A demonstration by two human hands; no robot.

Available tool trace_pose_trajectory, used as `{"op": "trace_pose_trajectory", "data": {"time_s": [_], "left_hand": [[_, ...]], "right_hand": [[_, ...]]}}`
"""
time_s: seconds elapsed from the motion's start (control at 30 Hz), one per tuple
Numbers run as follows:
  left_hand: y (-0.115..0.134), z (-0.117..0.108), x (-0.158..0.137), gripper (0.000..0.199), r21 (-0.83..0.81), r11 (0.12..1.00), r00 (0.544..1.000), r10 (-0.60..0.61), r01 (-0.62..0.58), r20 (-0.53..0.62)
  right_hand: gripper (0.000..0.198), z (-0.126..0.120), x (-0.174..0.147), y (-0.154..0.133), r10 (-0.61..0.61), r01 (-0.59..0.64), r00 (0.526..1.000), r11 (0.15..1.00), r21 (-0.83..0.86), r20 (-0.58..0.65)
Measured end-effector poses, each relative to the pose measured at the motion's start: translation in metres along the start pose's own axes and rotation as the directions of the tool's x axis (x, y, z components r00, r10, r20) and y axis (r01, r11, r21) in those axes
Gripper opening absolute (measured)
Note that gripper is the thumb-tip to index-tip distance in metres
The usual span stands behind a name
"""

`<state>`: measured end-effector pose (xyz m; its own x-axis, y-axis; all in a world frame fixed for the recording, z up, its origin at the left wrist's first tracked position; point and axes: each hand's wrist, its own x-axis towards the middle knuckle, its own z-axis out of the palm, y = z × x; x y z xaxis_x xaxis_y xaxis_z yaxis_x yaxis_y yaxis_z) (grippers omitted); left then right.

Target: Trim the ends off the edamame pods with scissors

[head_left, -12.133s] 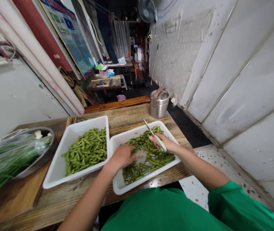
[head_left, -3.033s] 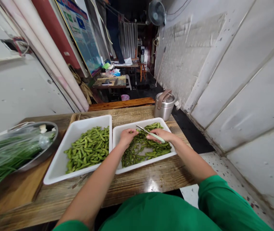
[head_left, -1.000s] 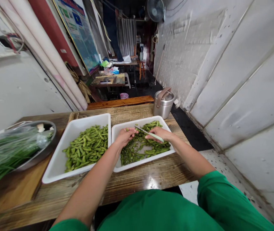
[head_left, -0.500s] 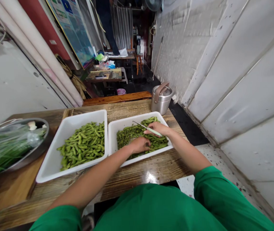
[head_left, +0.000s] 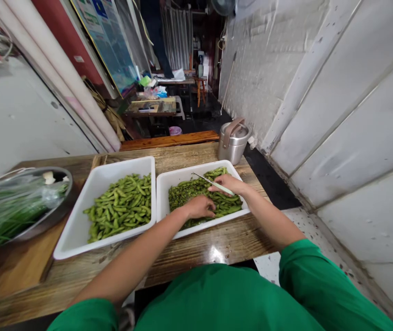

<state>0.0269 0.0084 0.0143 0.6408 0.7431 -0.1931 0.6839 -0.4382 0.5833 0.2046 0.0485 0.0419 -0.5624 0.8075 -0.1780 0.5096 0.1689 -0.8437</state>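
My right hand [head_left: 230,183] is closed around a slim tool with a pale green handle and a thin metal end [head_left: 201,176], which points to the far left over the right white tray [head_left: 162,193]. Whether it is a knife or scissors I cannot make out. Green soybean pods [head_left: 225,207] lie in that tray, with small dark trimmings or stems on its left side. My left hand [head_left: 199,207] reaches into the tray, fingers curled together low over the pods; what they hold is hidden. Left of it, another white tray [head_left: 79,230] holds a heap of soybean pods [head_left: 122,204].
A metal bowl [head_left: 65,202] with bagged green stalks [head_left: 17,207] stands at the left by a wooden board [head_left: 27,271]. Behind the right tray is a lidded steel pail [head_left: 232,147]. A wooden bench [head_left: 168,140] runs along the table's far edge. Farther back, a person's leg [head_left: 160,46] shows.
The view has shifted slightly. Both hands stay over the right tray in nearly the same pose, and the green-handled tool is still in my right hand.
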Motion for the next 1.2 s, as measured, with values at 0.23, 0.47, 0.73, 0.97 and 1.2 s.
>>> {"op": "trace_pose_trajectory", "data": {"time_s": [0.23,0.47,0.73,0.97,1.2], "left_hand": [[-0.004,-0.015,0.000,0.027,-0.307,0.947,0.969,-0.163,0.099,-0.188],[-0.026,-0.024,-0.003,0.028,-0.617,0.765,0.717,-0.535,0.187,-0.447],[-0.041,-0.025,-0.002,0.029,-0.611,0.778,0.660,-0.538,0.149,-0.524],[-0.041,-0.027,-0.004,0.028,-0.596,0.793,0.679,-0.507,0.127,-0.530],[-0.036,-0.033,-0.006,0.016,-0.822,0.568,0.687,-0.585,-0.033,-0.431]], "right_hand": [[0.044,0.002,0.001,-0.002,0.027,-0.029,0.999,0.999,0.043,0.025],[0.042,0.001,-0.005,-0.010,0.013,-0.030,0.981,0.996,0.082,0.196],[0.043,0.002,-0.004,-0.010,-0.013,0.001,0.978,0.998,0.058,0.210],[0.044,0.002,-0.005,-0.006,-0.027,0.029,0.992,0.999,-0.017,0.120],[0.044,0.003,-0.003,-0.003,0.050,-0.056,0.991,0.997,0.045,0.126]]}}
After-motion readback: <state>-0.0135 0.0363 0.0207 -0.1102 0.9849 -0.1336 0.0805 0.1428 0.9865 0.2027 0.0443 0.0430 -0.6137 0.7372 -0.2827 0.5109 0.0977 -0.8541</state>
